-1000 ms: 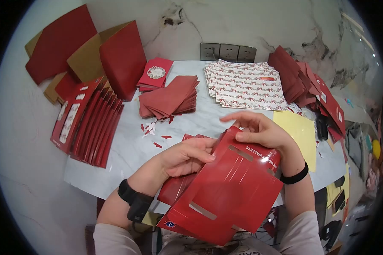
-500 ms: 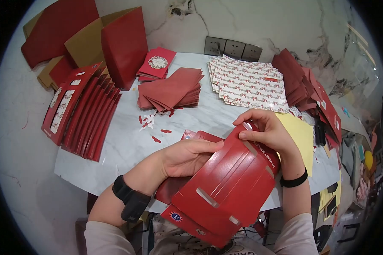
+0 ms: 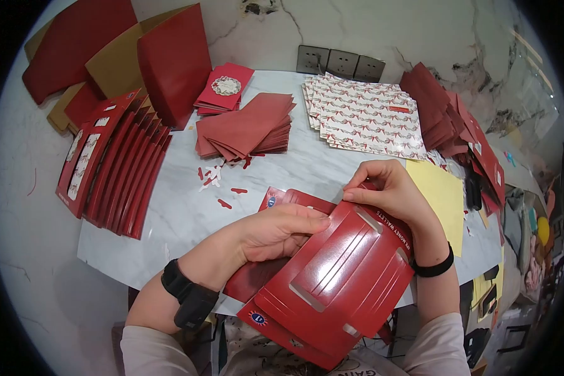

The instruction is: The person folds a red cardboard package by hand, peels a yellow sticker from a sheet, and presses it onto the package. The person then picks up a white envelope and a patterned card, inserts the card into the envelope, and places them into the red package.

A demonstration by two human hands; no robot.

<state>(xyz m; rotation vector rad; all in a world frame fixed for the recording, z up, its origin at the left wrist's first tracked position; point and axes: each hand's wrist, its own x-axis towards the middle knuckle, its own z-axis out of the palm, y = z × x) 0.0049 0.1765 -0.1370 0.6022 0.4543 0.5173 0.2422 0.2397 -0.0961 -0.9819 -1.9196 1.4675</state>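
Note:
A glossy red card sleeve [image 3: 341, 269], printed "MONEY WALLETS" and cut with several slots, is held tilted above the table's near edge. My left hand [image 3: 282, 230] is closed on its left edge, thumb on top and fingers underneath. At the upper edge, my right hand [image 3: 382, 191] pinches the sleeve between thumb and fingertips. Beneath, another red sleeve [image 3: 247, 282] lies partly covered by my left hand and the held one.
Folded red sleeves [image 3: 122, 169] stand in a row at left, near large red cardboard pieces [image 3: 175, 69]. Red envelopes [image 3: 247, 125], patterned white sheets [image 3: 363, 119], yellow paper [image 3: 435, 200] and small cut-out scraps [image 3: 213, 175] lie on the marbled table [image 3: 163, 238].
My right fingers have curled closer together at the sleeve's upper edge. The sleeve has tilted slightly, and the view has shifted a little.

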